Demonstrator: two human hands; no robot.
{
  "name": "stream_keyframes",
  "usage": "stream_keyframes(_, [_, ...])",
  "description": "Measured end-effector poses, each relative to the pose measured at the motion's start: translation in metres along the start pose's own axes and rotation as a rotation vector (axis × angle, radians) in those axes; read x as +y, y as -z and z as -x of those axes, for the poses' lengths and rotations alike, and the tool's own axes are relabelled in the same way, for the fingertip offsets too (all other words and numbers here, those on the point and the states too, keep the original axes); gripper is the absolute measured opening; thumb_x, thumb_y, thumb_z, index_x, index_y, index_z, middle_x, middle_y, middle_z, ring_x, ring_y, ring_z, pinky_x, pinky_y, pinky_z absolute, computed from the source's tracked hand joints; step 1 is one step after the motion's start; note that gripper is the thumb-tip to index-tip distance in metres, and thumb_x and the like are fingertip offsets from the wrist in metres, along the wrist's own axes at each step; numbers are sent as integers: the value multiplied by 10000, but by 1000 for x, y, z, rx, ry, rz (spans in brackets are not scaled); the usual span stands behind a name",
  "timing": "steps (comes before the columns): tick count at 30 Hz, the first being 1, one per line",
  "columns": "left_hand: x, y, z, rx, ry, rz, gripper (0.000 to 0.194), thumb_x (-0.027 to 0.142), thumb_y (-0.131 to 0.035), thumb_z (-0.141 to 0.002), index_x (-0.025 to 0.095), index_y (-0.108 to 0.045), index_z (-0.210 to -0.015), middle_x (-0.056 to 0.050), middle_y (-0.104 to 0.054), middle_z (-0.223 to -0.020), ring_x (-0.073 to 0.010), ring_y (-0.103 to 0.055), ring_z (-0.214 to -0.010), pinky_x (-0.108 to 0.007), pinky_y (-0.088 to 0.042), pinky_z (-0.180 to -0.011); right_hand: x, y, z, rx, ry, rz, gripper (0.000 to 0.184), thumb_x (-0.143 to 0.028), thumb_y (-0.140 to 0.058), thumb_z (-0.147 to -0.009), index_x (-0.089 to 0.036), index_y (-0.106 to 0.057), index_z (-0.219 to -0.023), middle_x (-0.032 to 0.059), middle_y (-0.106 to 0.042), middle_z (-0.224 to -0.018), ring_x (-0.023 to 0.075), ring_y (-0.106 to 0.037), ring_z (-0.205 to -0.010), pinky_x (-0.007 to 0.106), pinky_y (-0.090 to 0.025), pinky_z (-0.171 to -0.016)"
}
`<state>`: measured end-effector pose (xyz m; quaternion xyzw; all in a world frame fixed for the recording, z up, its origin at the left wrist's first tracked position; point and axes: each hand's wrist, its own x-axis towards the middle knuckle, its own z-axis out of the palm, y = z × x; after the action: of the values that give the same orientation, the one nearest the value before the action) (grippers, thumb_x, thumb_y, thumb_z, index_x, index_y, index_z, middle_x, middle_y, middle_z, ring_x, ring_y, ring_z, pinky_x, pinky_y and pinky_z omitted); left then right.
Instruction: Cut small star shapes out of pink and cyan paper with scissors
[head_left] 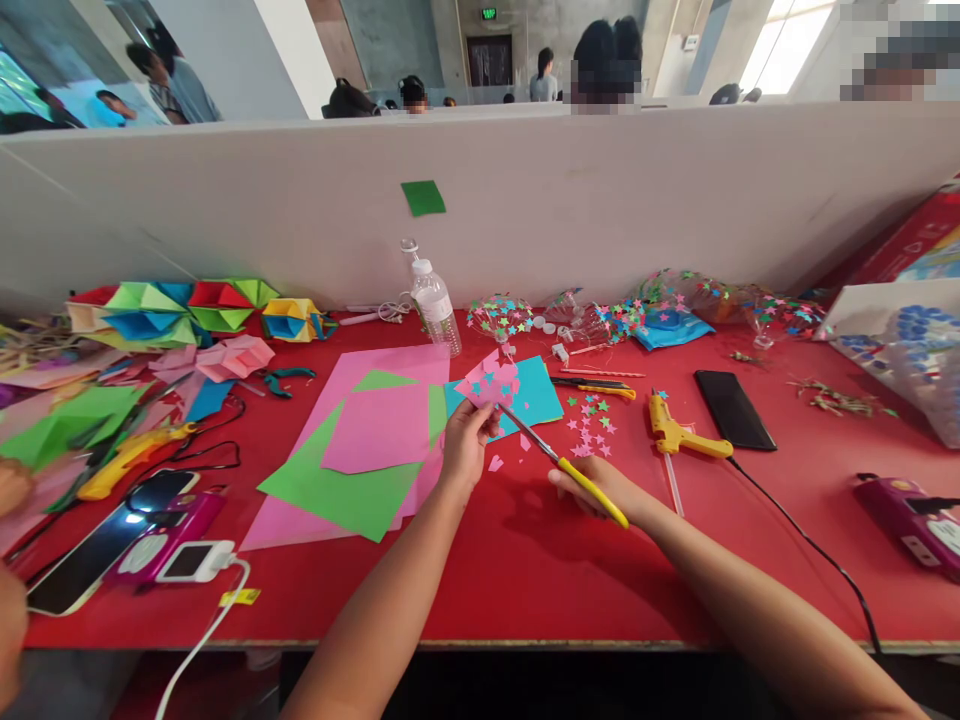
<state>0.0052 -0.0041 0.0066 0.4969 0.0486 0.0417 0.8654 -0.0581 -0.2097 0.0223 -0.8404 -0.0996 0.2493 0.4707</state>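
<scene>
The left hand (466,440) pinches one cut pink paper (474,386) over blue paper (552,394); the right hand (589,482) grips one pair of scissors (600,494), tips at its edge. Rightward on the desk (570,600): one glue gun (679,434), one black phone (733,410). The front bottle's label (439,306) is too small to read.

The scissors (573,472) have yellow handles and silvery blades; at their tips, pink paper (474,375) shows blue star shapes. Right of the scissors, the glue gun (679,430) is yellow, the phone (735,408) black; beneath them, the table (525,580) is red.
</scene>
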Motion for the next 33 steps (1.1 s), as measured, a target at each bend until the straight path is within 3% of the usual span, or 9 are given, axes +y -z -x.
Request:
stream_keyframes(22, [2, -2, 1, -9, 18, -8, 179, 259, -738, -667, 158, -591, -652, 29, -565, -562, -51, -474, -484, -182, -372, -466, -2, 0, 0, 1, -24, -6, 645, -795, -448, -784, -167, -529, -656, -52, -400, -410, 82, -375, -383, 240, -231, -419])
stream_keyframes(33, [2, -2, 1, 14, 34, 8, 195, 248, -746, -647, 153, -576, -653, 29, -562, -569, -50, -478, -493, -185, -358, -467, 1, 0, 1, -12, 5, -10, 663, -804, -428, -788, -161, -542, -676, -38, -440, -433, 87, -405, -403, 234, -272, -433])
